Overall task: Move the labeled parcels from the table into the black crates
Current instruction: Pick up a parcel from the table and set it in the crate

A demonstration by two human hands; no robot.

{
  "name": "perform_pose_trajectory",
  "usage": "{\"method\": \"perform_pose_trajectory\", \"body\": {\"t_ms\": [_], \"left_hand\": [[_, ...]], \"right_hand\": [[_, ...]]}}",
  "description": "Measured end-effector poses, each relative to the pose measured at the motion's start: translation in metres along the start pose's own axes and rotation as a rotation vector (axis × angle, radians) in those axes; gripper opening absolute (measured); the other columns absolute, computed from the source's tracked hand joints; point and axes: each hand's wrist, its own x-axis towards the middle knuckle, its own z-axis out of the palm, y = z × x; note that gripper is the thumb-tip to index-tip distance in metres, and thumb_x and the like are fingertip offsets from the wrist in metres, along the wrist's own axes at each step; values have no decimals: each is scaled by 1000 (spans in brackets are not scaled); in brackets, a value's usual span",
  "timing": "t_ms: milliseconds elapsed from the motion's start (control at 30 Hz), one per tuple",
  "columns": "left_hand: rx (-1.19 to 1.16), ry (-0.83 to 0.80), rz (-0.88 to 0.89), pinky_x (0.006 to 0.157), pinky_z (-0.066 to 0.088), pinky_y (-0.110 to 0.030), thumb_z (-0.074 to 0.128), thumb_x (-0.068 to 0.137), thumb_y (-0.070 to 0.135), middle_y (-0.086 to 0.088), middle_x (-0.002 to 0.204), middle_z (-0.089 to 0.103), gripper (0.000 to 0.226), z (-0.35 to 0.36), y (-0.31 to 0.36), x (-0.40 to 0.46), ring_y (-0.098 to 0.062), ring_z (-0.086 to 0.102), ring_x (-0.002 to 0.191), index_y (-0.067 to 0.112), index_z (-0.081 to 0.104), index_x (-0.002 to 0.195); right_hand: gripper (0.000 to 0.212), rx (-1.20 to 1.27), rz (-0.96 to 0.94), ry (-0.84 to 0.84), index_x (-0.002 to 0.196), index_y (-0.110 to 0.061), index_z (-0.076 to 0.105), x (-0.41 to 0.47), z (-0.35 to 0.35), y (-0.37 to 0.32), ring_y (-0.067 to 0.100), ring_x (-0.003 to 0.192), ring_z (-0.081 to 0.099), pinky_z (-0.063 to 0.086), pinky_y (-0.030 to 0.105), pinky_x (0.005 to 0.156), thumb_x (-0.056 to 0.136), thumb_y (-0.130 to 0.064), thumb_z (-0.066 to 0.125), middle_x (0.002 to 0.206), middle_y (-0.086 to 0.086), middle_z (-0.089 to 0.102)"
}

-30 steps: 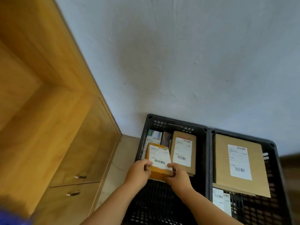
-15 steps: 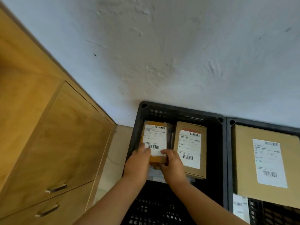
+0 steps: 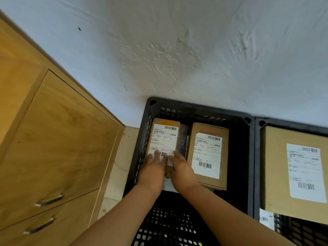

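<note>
A small orange-brown parcel (image 3: pixel 164 137) with a white barcode label lies in the far left corner of the left black crate (image 3: pixel 198 112). My left hand (image 3: pixel 153 170) and my right hand (image 3: pixel 181 170) both rest on its near end, fingers spread flat over the label's lower edge. Beside it to the right lies a brown parcel (image 3: pixel 208 155) with its own label. Something dark sits wedged between the two parcels. A large flat brown parcel (image 3: pixel 294 169) fills the right black crate (image 3: pixel 257 157).
A wooden cabinet (image 3: pixel 58 148) with two metal drawer handles stands close on the left. A white wall (image 3: pixel 177 50) rises right behind the crates. The left crate's near half shows bare black mesh (image 3: pixel 168 226). A strip of beige floor (image 3: pixel 117 167) runs between cabinet and crate.
The small parcel went from held above the crate down into the crate's far left corner. Both hands followed it and now lie flatter on its near end. The camera moved closer.
</note>
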Motion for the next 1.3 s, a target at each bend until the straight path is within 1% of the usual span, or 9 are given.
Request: {"method": "perform_pose_trajectory", "body": {"t_ms": [133,233,400,567,700,800,1000,1100,1300], "left_hand": [[-17,-58,12,114,26,-45,48,92,3,-9,159,-10,81,-8,-2,-2,-32,-2,146,24,-2,151],[-48,-81,41,114,27,-45,48,90,-1,-10,159,-8,81,-18,-5,-11,-31,5,145,24,3,152],[-62,46,105,109,32,-37,42,93,3,-11,155,20,65,-31,-5,-41,-27,23,140,20,18,150],[-105,159,144,90,41,-30,44,94,11,-4,133,48,41,-46,-4,-75,-21,40,122,19,45,134],[-129,206,169,77,42,-28,46,90,9,-3,119,55,32,-66,-1,-113,-21,49,110,18,55,120],[-189,245,202,78,50,-30,46,88,6,0,113,60,34,-80,2,-148,-19,56,100,23,60,115],[-260,342,268,82,48,-28,43,96,16,2,124,60,37,-113,30,-216,-19,58,106,30,56,128],[-265,346,341,85,49,-30,43,95,17,3,128,60,39,-128,58,-244,-19,58,109,32,54,129],[-230,336,542,92,46,-29,39,97,18,3,133,55,39,-158,138,-289,-19,53,116,28,51,133]], "right_hand": [[61,-39,-31,-28,146,-17,33,-5,-3,0,21,140,31,29,21,109,91,2,50,159,5,12],[57,-38,-28,11,144,-16,37,-16,-12,0,18,139,34,28,20,109,92,0,51,157,2,21],[49,-28,16,57,139,-17,47,-46,-34,-5,19,136,35,27,21,109,91,-8,55,149,4,35],[41,0,79,123,130,-16,54,-87,-60,-15,15,120,48,33,11,91,90,-7,55,135,0,47],[37,49,162,169,129,-18,54,-130,-82,-31,15,119,50,41,24,97,93,-12,53,137,-2,47],[36,114,206,218,129,-21,54,-169,-101,-47,14,117,53,42,26,96,93,-14,53,135,-2,51],[34,280,248,324,125,-20,57,-254,-138,-68,14,112,56,47,32,98,92,-16,54,126,-1,60],[33,343,252,376,124,-16,57,-303,-160,-71,13,111,57,44,28,100,92,-13,51,122,-3,61],[29,340,285,514,118,-17,60,-386,-198,-50,12,102,58,48,26,86,91,-13,51,112,-4,62]]}}
